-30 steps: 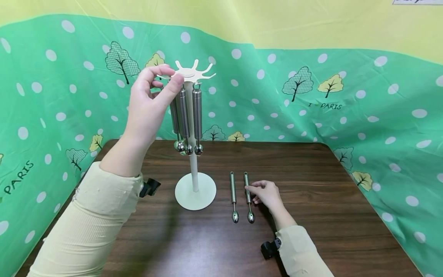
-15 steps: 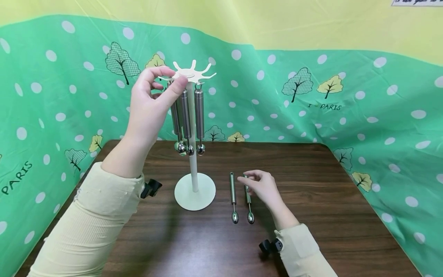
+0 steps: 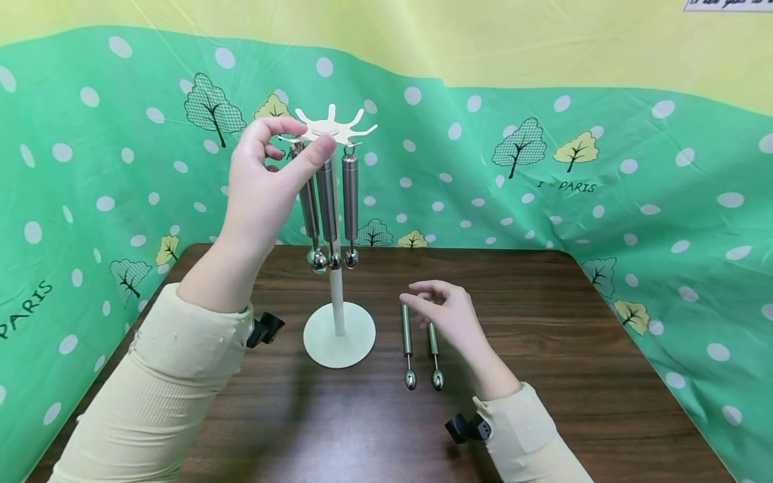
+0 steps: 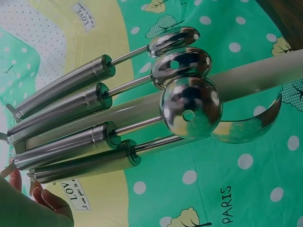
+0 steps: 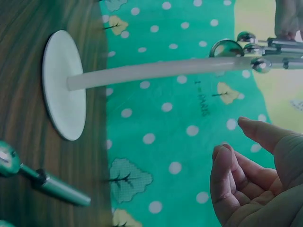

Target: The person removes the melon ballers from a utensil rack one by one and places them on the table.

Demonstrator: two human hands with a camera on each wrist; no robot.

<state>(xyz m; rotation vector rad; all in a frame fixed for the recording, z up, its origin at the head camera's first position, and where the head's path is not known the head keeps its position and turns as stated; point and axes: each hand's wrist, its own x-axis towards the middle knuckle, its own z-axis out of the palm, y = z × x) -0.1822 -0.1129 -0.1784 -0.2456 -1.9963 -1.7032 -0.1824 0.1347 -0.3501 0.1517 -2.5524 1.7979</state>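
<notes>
From the head view the left hand (image 3: 266,178) pinches the white star-shaped hook crown (image 3: 331,127) of the white metal stand (image 3: 339,333) while the right hand (image 3: 449,315) hovers loosely empty above two steel melon-ballers (image 3: 421,343) on the brown table (image 3: 574,349) — the left wrist view shows four hung steel ballers (image 4: 118,123) crowded, so steadying the crown seems wise — the right wrist view shows relaxed fingers (image 5: 236,184).

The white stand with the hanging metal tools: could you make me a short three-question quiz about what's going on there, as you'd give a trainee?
1. True or false: the right hand grips one of the two scoops on the table.
2. How many scoops hang from the stand in the left wrist view?
3. What does the left hand touch? A) the stand's round base B) the hooked top of the stand C) the green cloth

Key
1. False: it hovers just above them, fingers loosely curled, holding nothing.
2. Four.
3. B: thumb and fingers pinch at the top, where the scoops hang.
</notes>
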